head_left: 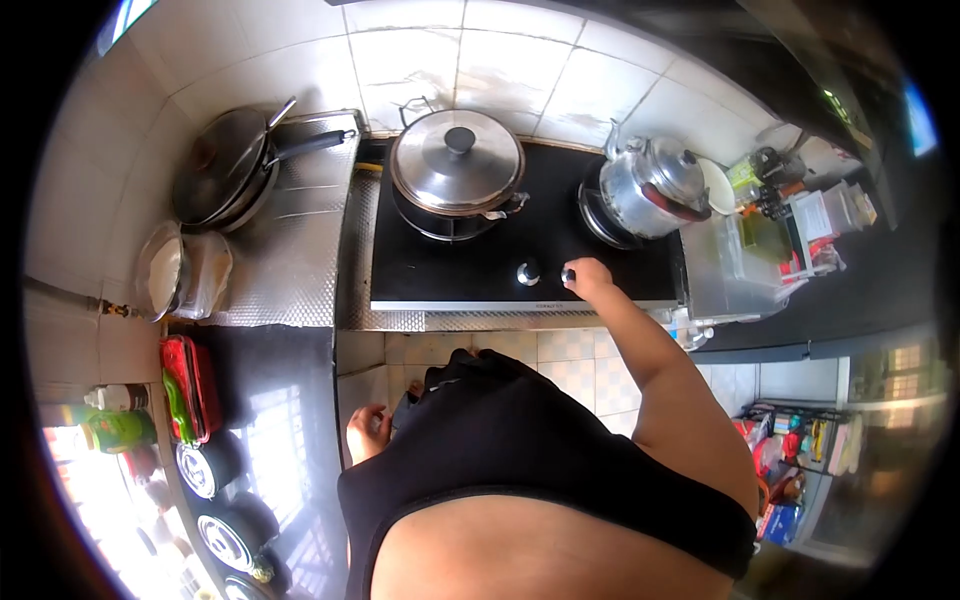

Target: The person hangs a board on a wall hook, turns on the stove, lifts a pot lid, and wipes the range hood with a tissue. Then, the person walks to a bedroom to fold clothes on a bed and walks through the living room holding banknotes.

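Observation:
My right hand (588, 277) reaches out to the black gas stove (470, 275) and has its fingers closed on the right stove knob (568, 275). The left stove knob (528, 273) is a short way to its left. On the left burner stands a lidded steel pot (457, 160). A metal kettle (655, 185) with a dark red handle sits on the right burner. Down by my side, my left hand (368, 433) hangs near the counter edge, fingers loosely bent and apart, with nothing visible in it.
Dark pans (222, 170) lean against the wall at the left, above some bowls (165, 270). A red container (205, 385) and several lidded pots (235, 535) line the dark left counter (285, 420). Jars and boxes crowd a rack (800, 225) at the right.

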`<state>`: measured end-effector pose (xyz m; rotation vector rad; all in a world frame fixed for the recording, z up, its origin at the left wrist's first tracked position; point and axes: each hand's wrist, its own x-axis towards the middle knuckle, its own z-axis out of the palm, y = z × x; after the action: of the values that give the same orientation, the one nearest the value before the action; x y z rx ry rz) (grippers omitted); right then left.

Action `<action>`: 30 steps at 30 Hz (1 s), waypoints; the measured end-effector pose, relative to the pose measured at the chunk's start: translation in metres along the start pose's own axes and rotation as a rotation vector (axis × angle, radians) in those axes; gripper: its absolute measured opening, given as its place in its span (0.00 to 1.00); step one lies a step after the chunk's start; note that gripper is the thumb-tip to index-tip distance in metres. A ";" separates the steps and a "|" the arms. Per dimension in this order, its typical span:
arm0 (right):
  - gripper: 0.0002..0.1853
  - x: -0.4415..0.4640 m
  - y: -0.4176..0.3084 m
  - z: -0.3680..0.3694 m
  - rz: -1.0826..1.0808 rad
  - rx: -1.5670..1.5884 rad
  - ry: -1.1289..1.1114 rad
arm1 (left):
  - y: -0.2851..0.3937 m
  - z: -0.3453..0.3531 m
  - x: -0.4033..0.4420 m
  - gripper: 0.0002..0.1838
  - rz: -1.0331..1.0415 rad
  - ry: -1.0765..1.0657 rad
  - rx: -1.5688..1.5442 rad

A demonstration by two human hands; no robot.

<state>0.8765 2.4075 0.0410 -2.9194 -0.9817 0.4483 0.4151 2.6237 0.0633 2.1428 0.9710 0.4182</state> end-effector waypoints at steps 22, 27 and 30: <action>0.34 0.161 -0.233 -0.186 -0.203 -0.284 0.038 | 0.009 -0.004 -0.068 0.10 -0.312 0.206 -0.061; 0.25 0.185 -0.214 -0.204 -0.259 -0.090 0.145 | 0.006 -0.007 -0.069 0.10 -0.328 0.247 -0.050; 0.26 0.186 -0.205 -0.254 -0.281 0.089 0.153 | 0.003 -0.015 -0.064 0.10 -0.259 0.231 -0.005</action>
<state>0.9683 2.6991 0.2599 -2.6346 -1.2848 0.2437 0.3663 2.5818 0.0755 1.9596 1.3571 0.5459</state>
